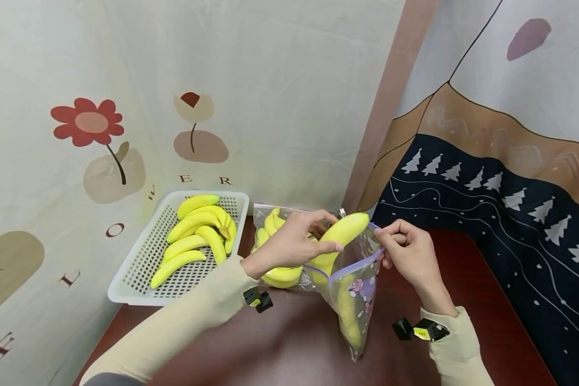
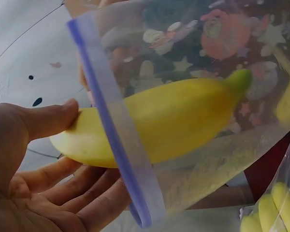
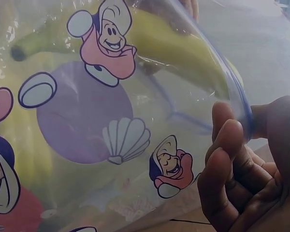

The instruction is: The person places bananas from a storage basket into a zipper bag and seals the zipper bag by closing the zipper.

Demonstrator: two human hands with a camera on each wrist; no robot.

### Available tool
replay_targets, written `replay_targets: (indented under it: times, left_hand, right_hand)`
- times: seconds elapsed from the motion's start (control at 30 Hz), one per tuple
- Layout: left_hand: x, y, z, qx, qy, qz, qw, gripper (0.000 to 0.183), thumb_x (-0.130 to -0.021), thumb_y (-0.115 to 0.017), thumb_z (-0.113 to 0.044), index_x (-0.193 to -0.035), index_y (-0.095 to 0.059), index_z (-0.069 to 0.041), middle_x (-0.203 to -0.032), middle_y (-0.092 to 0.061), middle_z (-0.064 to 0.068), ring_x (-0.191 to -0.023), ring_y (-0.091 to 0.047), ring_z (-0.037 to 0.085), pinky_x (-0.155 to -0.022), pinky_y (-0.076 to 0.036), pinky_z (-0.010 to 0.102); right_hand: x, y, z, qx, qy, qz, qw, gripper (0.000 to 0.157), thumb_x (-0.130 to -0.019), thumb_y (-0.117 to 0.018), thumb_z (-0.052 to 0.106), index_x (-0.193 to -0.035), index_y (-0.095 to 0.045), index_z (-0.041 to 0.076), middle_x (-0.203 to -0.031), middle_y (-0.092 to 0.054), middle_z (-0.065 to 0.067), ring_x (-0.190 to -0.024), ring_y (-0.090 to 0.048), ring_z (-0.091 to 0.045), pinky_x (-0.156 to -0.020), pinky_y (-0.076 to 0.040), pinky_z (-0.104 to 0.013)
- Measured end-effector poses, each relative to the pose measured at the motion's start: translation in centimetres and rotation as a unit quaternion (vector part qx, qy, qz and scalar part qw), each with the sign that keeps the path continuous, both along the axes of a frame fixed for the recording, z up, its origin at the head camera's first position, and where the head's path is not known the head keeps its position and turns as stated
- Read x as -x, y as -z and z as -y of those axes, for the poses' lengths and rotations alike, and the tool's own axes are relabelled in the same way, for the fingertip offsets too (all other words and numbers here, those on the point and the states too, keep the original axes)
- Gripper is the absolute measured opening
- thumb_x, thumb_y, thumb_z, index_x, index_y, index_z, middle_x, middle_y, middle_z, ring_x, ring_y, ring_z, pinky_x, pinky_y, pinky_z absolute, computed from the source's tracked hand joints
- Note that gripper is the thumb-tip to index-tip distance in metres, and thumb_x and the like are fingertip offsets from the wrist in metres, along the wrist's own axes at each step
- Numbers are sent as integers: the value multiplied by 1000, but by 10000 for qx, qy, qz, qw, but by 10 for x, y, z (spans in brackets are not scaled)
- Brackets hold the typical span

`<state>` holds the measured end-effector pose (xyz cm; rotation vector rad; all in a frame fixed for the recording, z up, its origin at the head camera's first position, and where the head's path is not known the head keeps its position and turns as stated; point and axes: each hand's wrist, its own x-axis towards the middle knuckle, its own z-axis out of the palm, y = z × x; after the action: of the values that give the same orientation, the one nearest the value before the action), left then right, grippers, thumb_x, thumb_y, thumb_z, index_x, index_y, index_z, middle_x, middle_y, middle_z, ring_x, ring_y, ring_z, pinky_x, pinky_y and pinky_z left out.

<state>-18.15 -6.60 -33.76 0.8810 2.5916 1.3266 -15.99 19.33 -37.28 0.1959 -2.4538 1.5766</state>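
My left hand holds a yellow banana between thumb and fingers at the mouth of a clear zip bag. In the left wrist view the green-tipped end of this banana lies inside the bag, past its purple zip edge. At the right side of the opening, my right hand pinches the bag's rim between thumb and fingers. Another banana stands lower inside the bag. Cartoon figures and a shell are printed on the bag's side in the right wrist view.
A white plastic basket with several bananas sits at the left of the dark red table. Behind my left hand lies a second clear bag with bananas inside. Printed curtains close off the back and right.
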Motion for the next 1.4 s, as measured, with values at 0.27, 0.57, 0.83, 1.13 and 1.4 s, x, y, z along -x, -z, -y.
replay_targets:
  times: [0.27,0.57,0.83,1.13,1.4]
  left_hand:
    - [-2,3,-10,785,-38,-169,9968,44,-89,-81,-30,-127,-69,-10,-105,-76,5,-80,-70,8,-67,-56,20]
    - [0,6,-20,1077,-435,-316,9927,30,-89,-80,-36,-82,-70,-9,-57,-55,-5,-49,-51,5,-46,-40,19]
    - [2,11,-19,741,-619,703,9928,46,-94,-75,-33,-123,-69,2,-59,-69,7,-48,-65,10,-46,-47,22]
    - [4,22,10,1106,-1352,-388,9839,28,-86,-83,-31,-94,-64,-12,-74,-64,-1,-63,-57,12,-57,-46,27]
    - [11,34,37,2145,-1448,272,9656,27,-95,-71,-39,-91,-63,-14,-66,-54,-1,-55,-45,15,-52,-37,28]
  right_hand:
    - [0,2,2,119,-60,3,9999,25,-99,-69,27,-98,-63,3,-63,-68,2,-49,-62,-17,-53,-57,-29]
    - [1,4,5,308,-292,67,9991,22,-101,-67,26,-104,-63,5,-64,-66,2,-50,-60,-17,-54,-59,-30]
    - [1,4,9,471,-566,94,9972,19,-100,-68,22,-103,-63,4,-61,-64,2,-50,-58,-17,-52,-57,-34]
    - [1,3,8,524,-704,188,9960,22,-100,-68,24,-103,-62,3,-61,-62,1,-52,-58,-18,-54,-56,-33]
    - [-3,0,4,505,-630,321,9962,25,-100,-68,27,-105,-63,3,-63,-62,2,-54,-57,-19,-56,-56,-31]
